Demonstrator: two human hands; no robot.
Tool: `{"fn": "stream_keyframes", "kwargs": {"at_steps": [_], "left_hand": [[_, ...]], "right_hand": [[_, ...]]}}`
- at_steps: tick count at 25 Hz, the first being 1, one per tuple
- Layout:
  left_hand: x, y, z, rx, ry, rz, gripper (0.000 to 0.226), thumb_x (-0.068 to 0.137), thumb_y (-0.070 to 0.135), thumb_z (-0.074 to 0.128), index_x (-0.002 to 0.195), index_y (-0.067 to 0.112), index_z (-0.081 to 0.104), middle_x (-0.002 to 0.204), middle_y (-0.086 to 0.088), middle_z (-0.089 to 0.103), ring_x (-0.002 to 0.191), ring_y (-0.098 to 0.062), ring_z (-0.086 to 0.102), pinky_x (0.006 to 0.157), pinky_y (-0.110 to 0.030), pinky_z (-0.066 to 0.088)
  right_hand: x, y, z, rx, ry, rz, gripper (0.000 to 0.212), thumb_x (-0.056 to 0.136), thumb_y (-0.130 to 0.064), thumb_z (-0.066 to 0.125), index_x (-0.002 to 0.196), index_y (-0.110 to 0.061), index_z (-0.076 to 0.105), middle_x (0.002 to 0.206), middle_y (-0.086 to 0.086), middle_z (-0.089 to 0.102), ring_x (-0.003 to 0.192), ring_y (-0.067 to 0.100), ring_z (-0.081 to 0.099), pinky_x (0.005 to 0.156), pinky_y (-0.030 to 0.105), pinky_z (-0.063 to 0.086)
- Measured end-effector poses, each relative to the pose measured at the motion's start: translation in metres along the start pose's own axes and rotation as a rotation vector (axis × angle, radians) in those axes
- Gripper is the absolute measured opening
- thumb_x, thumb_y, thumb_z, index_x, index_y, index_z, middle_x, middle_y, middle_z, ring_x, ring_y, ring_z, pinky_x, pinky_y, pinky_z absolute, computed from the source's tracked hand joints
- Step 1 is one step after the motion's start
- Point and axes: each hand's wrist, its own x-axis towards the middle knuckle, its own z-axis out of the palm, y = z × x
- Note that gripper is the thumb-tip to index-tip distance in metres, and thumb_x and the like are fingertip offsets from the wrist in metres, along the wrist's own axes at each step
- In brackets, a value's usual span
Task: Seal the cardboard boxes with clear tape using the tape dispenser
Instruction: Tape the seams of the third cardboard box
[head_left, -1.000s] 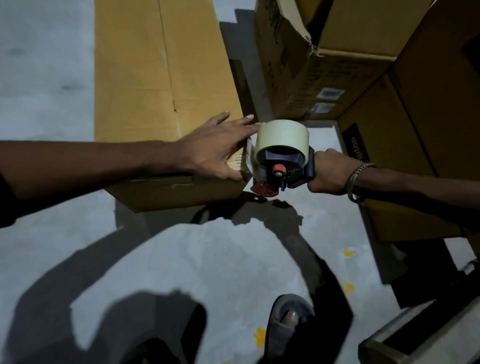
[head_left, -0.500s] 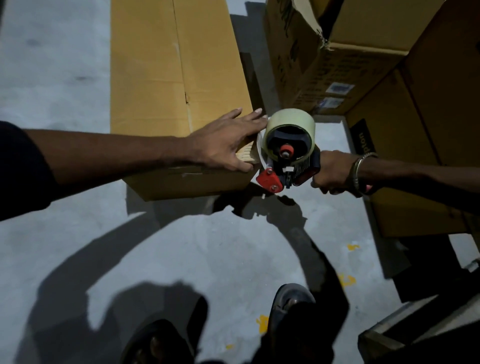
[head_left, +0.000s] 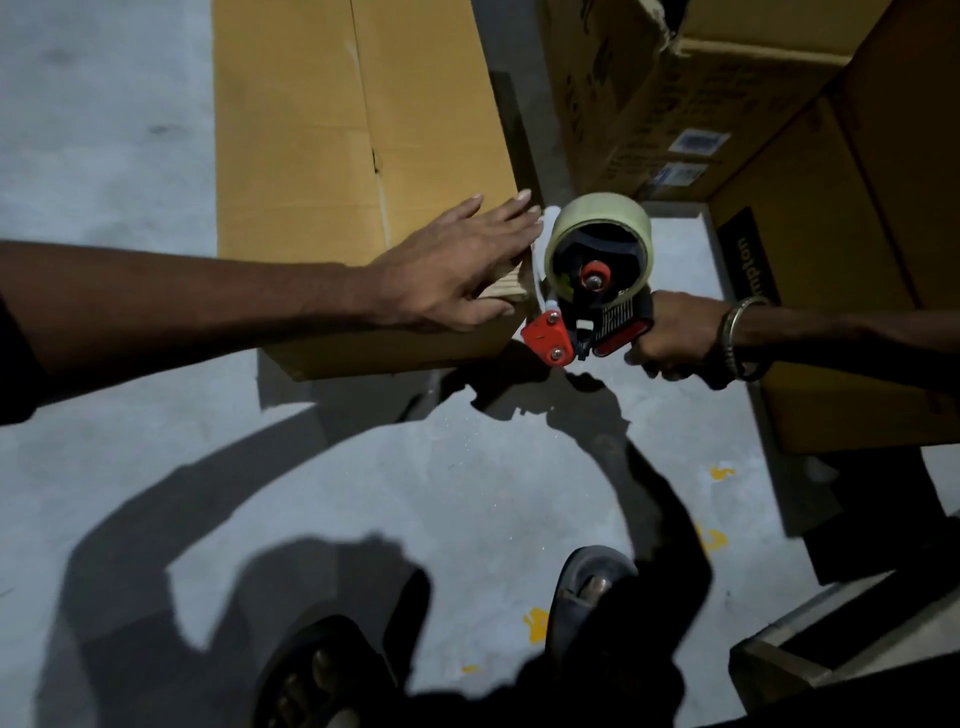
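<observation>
At the near right corner of the long cardboard box (head_left: 358, 171), seam running far-near: left hand (head_left: 457, 270) flat, fingers straight, pressing tape down; right hand (head_left: 675, 335) clenched around tape dispenser (head_left: 592, 291), just right of that corner.
</observation>
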Motion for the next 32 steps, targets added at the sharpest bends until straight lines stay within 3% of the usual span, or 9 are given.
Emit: {"fn": "stream_keyframes", "kwargs": {"at_steps": [4,8,11,15,17,21,23,27,32], "left_hand": [[-0.001,-0.004,0.003,0.136,-0.029,0.064,0.085,0.101,0.042,0.051,0.166,0.005,0.011,0.173,-0.018,0.009,0.162,-0.03,-0.002,0.128,-0.064,0.006],[0.004,0.001,0.005,0.266,-0.091,0.184,0.084,0.099,0.041,0.036,0.165,-0.001,0.008,0.173,-0.024,0.0,0.162,-0.034,-0.004,0.129,-0.062,0.003],[0.001,-0.005,0.008,0.3,-0.038,0.134,0.082,0.103,0.045,0.031,0.165,-0.002,0.005,0.173,-0.024,0.0,0.162,-0.031,-0.003,0.131,-0.054,0.004],[0.003,0.004,0.004,0.253,-0.055,0.077,0.088,0.105,0.064,0.029,0.166,0.003,0.012,0.174,-0.019,0.007,0.163,-0.027,0.002,0.132,-0.049,0.004],[0.004,0.011,0.001,0.233,-0.062,0.042,0.087,0.105,0.071,0.025,0.164,0.008,0.026,0.172,-0.015,0.022,0.162,-0.025,0.009,0.132,-0.047,0.005],[0.01,0.021,0.005,0.252,0.019,-0.018,0.059,0.112,0.054,0.022,0.134,0.014,0.059,0.15,-0.012,0.054,0.154,-0.028,0.031,0.128,-0.052,0.019],[0.01,0.025,0.008,0.375,0.006,0.017,0.057,0.113,0.051,0.019,0.128,0.014,0.059,0.145,-0.015,0.056,0.152,-0.033,0.035,0.126,-0.057,0.023],[0.002,0.03,0.009,0.515,-0.052,0.067,0.053,0.115,0.044,0.017,0.13,0.009,0.054,0.143,-0.021,0.053,0.152,-0.042,0.032,0.12,-0.068,0.026],[0.004,0.051,0.015,0.534,-0.089,0.009,0.031,0.103,0.027,0.055,0.13,0.012,0.058,0.14,-0.021,0.055,0.153,-0.045,0.029,0.115,-0.077,0.025]], "right_hand": [[0.012,0.0,-0.02,-0.208,0.029,0.073,0.023,0.082,-0.011,0.065,0.102,-0.012,0.077,0.065,0.011,0.073,0.052,0.026,0.065,0.054,0.035,0.057],[0.009,-0.009,0.027,-0.563,-0.169,-0.006,0.014,0.084,-0.028,0.07,0.091,-0.017,0.075,0.076,0.0,0.075,0.083,0.028,0.073,0.069,0.021,0.052],[0.006,-0.005,0.049,-0.464,-0.244,0.084,0.024,0.072,-0.038,0.062,0.063,-0.016,0.067,0.043,-0.007,0.058,0.061,0.022,0.07,0.047,0.016,0.045],[0.009,0.031,0.025,-0.265,-0.074,0.2,0.033,0.082,-0.021,0.071,0.049,-0.017,0.069,0.044,-0.003,0.064,0.037,0.016,0.059,0.047,0.023,0.049],[0.013,0.049,0.017,-0.133,0.059,0.2,0.024,0.08,-0.019,0.077,0.057,-0.012,0.075,0.051,0.007,0.068,0.04,0.022,0.061,0.048,0.028,0.05],[0.024,0.072,0.008,0.092,0.302,0.205,0.021,0.079,-0.033,0.081,0.071,-0.014,0.079,0.061,0.006,0.074,0.054,0.018,0.071,0.063,0.039,0.062],[0.027,0.073,0.008,0.301,0.417,0.226,0.023,0.08,-0.033,0.081,0.076,-0.011,0.078,0.065,0.004,0.075,0.058,0.021,0.073,0.064,0.04,0.063],[0.045,0.062,0.006,0.527,0.538,0.29,0.026,0.075,-0.031,0.074,0.089,-0.009,0.076,0.076,0.013,0.071,0.058,0.023,0.058,0.054,0.033,0.046],[0.061,0.047,0.01,0.314,0.478,0.312,0.044,0.084,-0.05,0.057,0.103,-0.01,0.061,0.097,0.014,0.067,0.091,0.036,0.064,0.069,0.034,0.042]]}}
